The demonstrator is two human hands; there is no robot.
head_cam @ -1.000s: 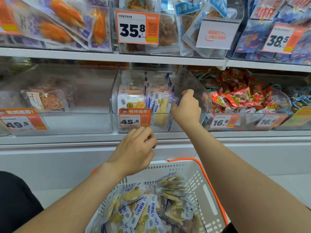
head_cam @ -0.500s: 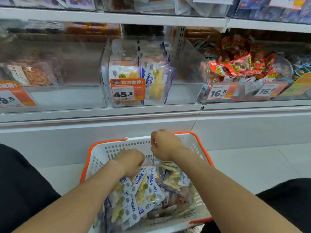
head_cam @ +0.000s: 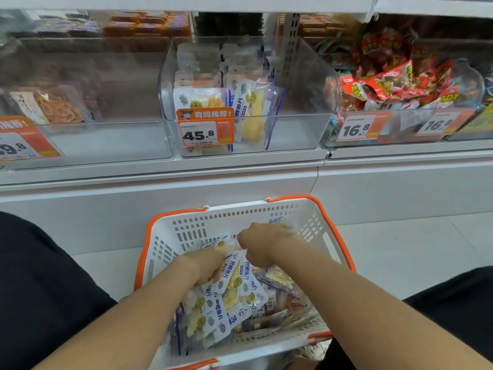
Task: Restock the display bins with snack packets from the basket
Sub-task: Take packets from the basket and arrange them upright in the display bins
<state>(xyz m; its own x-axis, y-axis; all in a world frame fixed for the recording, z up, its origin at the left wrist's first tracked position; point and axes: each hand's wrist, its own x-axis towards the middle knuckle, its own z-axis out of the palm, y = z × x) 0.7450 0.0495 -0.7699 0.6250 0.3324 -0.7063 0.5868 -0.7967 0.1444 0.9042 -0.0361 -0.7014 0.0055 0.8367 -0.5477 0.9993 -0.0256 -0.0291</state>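
Head view: snack packets [head_cam: 234, 292] in the basket [head_cam: 234, 209] are gripped by curled left hand [head_cam: 206, 265] fingers, right hand [head_cam: 262, 243] hold cannot be told; slick bunched packets could be dropped short of the display bin [head_cam: 301, 102].

Packets [head_cam: 234, 295] lie in basket [head_cam: 186, 225] before shelf bins [head_cam: 301, 102].
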